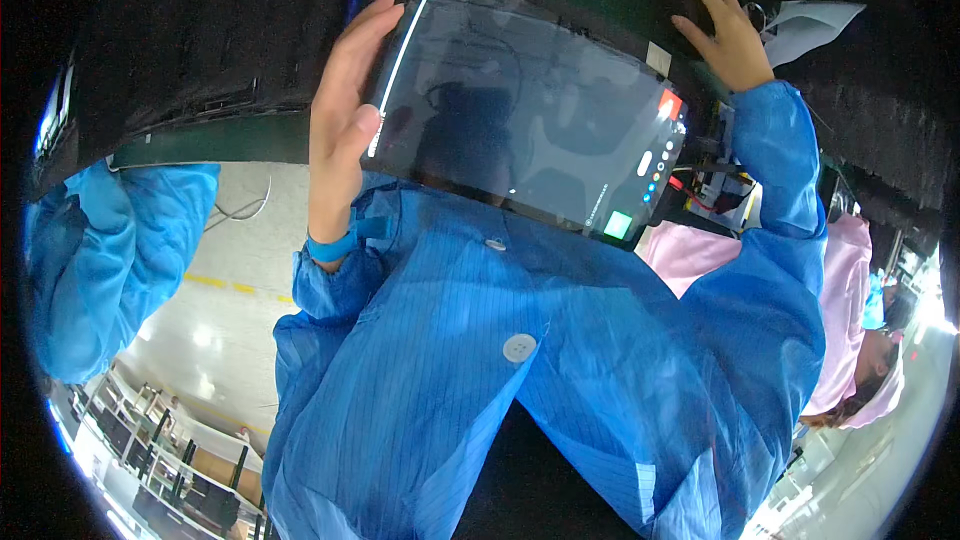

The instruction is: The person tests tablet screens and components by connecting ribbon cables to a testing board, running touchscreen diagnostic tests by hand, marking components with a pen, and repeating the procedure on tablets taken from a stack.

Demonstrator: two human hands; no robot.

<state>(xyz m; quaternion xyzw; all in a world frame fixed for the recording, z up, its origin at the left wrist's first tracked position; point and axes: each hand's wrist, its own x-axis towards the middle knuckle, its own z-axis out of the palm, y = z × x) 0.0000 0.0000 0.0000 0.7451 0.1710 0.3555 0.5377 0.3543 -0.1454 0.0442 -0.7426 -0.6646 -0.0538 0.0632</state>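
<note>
In front of the blue smock (430,340), a tablet (520,105) was gripped along its left edge by the left hand (345,115). Farther from the smock, the right hand (735,40) was spread wide, apparently empty; the tablet was already lit, seemingly not yet released.

The screen (520,100) is dark grey, with a white line (402,70) down its left edge, a red patch (670,105) far right and a green square (618,226) near right. The smock (430,340) is blue with fine darker stripes, its button (519,348) white; the garment (845,290) at right, pink.
</note>
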